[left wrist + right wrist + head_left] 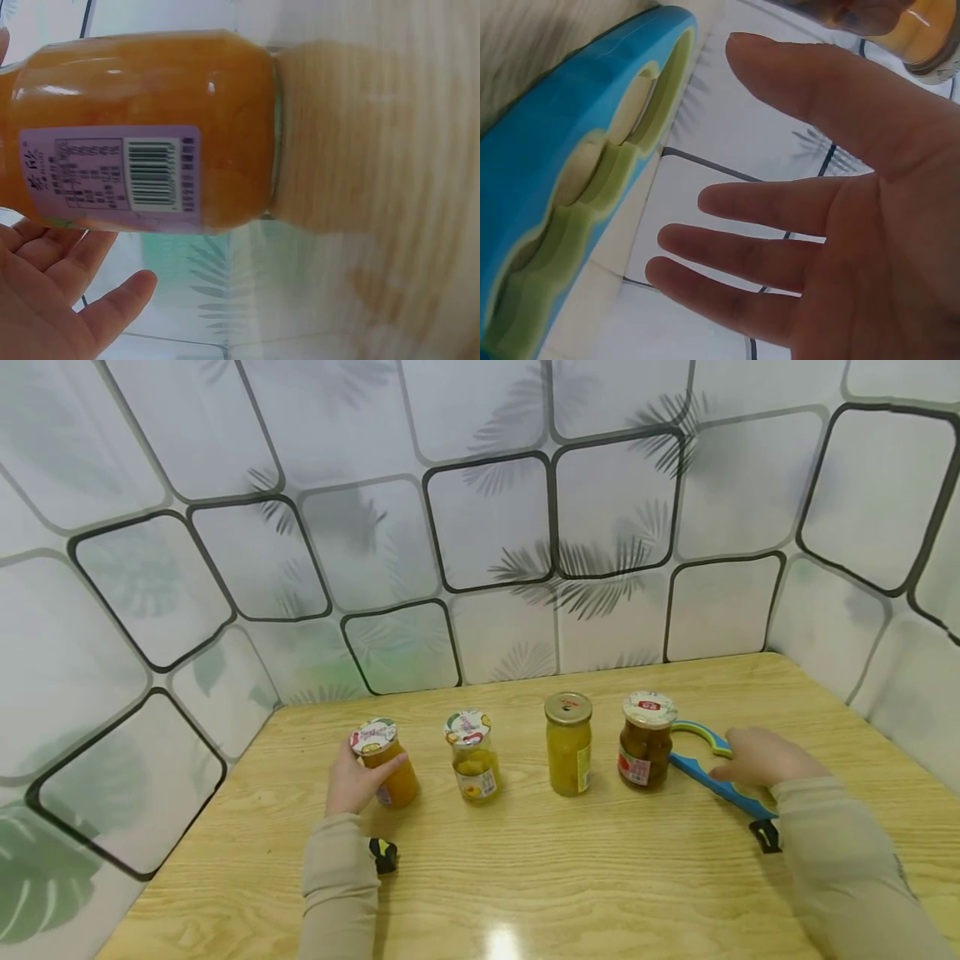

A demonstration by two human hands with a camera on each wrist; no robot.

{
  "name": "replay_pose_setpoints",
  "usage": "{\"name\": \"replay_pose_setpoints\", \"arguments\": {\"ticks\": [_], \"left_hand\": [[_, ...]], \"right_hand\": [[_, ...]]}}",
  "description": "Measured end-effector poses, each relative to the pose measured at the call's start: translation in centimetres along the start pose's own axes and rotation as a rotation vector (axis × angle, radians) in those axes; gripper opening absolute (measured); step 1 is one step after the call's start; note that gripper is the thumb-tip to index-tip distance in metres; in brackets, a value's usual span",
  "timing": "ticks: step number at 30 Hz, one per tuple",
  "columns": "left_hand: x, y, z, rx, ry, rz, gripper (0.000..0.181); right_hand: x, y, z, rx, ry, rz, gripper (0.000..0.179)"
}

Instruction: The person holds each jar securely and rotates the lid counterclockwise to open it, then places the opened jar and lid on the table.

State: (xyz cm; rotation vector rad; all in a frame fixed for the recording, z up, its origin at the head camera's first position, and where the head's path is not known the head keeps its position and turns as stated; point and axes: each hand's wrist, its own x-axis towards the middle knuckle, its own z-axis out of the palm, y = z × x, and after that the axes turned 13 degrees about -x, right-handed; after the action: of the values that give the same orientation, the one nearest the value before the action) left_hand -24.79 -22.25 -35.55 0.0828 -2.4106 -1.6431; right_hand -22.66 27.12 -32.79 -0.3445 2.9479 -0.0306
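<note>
My left hand (352,779) is round the upper part of a jar of orange contents (401,783), thumb across its near side and fingers behind it. A purple barcode label (112,178) shows on this jar, whose base stands on the table; one finger sticks out away from the glass. On the right, my right hand (768,756) hovers over a blue and green jar opener (716,783) with scalloped inner grips. In the right wrist view, the fingers (742,251) are spread and extended, apart from the opener (577,127).
Right of the orange jar stand a yellow fruit jar (476,768), a taller gold-lidded jar (567,752) and a dark brown jar (647,747), the last beside the opener. The wooden table (570,877) meets a patterned wall covering (495,527) at the back and sides.
</note>
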Motion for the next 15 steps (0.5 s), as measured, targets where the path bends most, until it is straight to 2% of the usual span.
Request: {"name": "replay_pose_setpoints", "arguments": {"ticks": [4, 6, 15], "left_hand": [[0.1, -0.2, 0.1, -0.010, -0.009, -0.016, 0.082], [0.1, -0.2, 0.1, -0.007, -0.011, -0.018, 0.082], [0.0, -0.2, 0.2, -0.012, -0.019, -0.022, 0.084]], "right_hand": [[0.0, 0.5, 0.5, 0.055, -0.039, 0.030, 0.040], [0.0, 0.7, 0.7, 0.065, -0.056, 0.044, 0.036], [0.3, 1.6, 1.4, 0.080, -0.095, 0.064, 0.039]]}}
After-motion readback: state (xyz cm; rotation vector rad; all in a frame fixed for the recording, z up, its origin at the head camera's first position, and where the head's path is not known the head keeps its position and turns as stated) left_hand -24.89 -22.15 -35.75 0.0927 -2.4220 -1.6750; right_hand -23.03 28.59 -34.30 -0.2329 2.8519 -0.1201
